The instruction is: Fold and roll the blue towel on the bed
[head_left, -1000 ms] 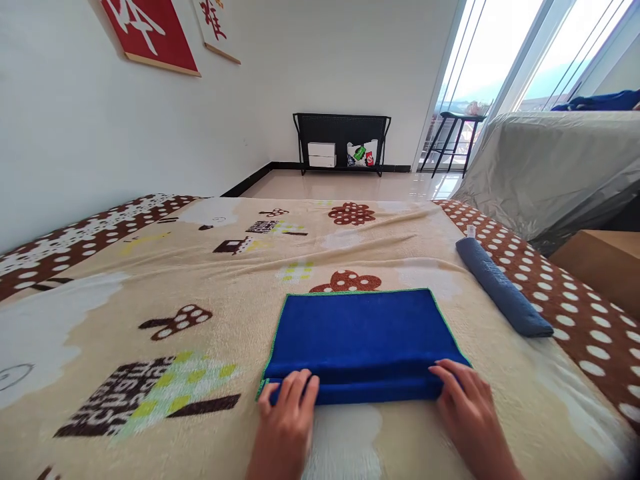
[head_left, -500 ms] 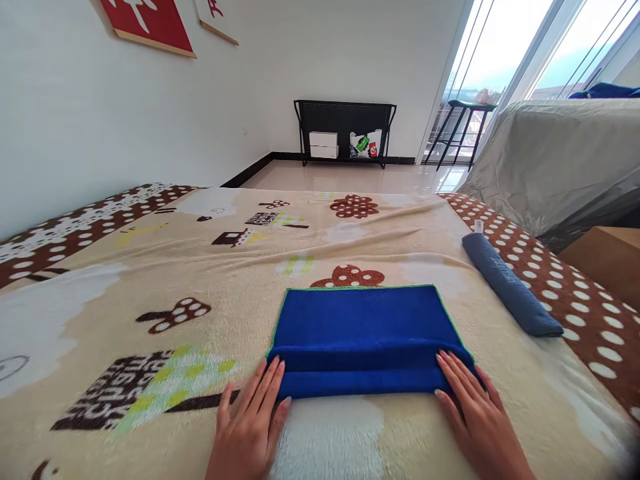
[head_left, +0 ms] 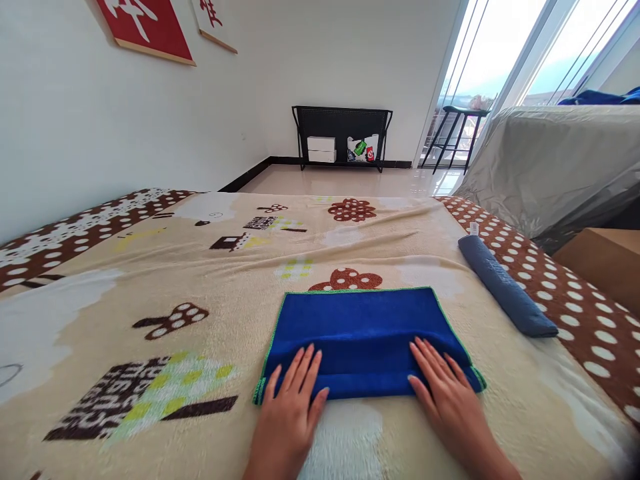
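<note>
A blue towel (head_left: pixel 353 317) with green stitched edging lies on the patterned blanket (head_left: pixel 200 373). Its near edge is folded over into a flat band, with a soft ridge running across behind the band. My left hand (head_left: pixel 293 393) rests flat on the left part of this fold, fingers stretched out. On the right part lies my right hand (head_left: pixel 443 387), also flat with its fingers apart. Neither hand grips the cloth. Both folded corners, with layered green edges, show outside the hands.
A rolled grey-blue cloth (head_left: pixel 505 287) lies to the right near the brown dotted border. Beyond the bed's right side are a cardboard box (head_left: pixel 603 263) and a plastic-covered piece of furniture (head_left: pixel 565 153). A black rack (head_left: pixel 343 127) and a stool (head_left: pixel 460 133) stand farther back.
Both hands have moved inward along the fold, toward each other and onto the towel. The towel's near corners have come into view. The camera view has shifted slightly.
</note>
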Demonstrator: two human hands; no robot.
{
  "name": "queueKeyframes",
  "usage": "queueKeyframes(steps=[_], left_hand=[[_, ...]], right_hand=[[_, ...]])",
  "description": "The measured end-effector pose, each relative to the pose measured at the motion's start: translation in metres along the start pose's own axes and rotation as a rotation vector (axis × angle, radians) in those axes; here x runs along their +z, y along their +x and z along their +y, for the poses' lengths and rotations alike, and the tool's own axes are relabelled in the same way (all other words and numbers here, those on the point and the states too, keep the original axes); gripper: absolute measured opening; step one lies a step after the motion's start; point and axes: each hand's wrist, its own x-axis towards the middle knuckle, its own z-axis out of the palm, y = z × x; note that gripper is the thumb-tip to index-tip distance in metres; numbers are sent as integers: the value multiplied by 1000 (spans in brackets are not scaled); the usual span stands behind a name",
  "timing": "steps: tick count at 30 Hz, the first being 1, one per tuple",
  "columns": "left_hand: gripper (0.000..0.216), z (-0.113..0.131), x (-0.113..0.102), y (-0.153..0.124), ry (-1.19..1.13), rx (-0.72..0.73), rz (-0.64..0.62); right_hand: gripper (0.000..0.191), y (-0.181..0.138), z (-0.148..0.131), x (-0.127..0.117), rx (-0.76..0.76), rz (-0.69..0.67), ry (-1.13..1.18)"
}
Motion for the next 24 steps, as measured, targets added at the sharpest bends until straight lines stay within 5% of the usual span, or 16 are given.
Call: queueKeyframes(steps=[6,11,16,20,24], left_hand=[[55,-50,-2,-26,42,-146,53],[52,-43,-26,-30,-5,5,250],[42,-41,-31,-38,-91,214,249],[43,-45,-19,-36,-56,199,206],[37,-40,-10,-20,-91,36,261]], right_hand=[[62,-32,59,1,76,34,-53],[52,-43,60,-15,26,189,-19],[44,-53,66,-16,-117,171,29],[35,-42,68,-9,-103,163,46],[25,-20,63,-6,-23,145,102]])
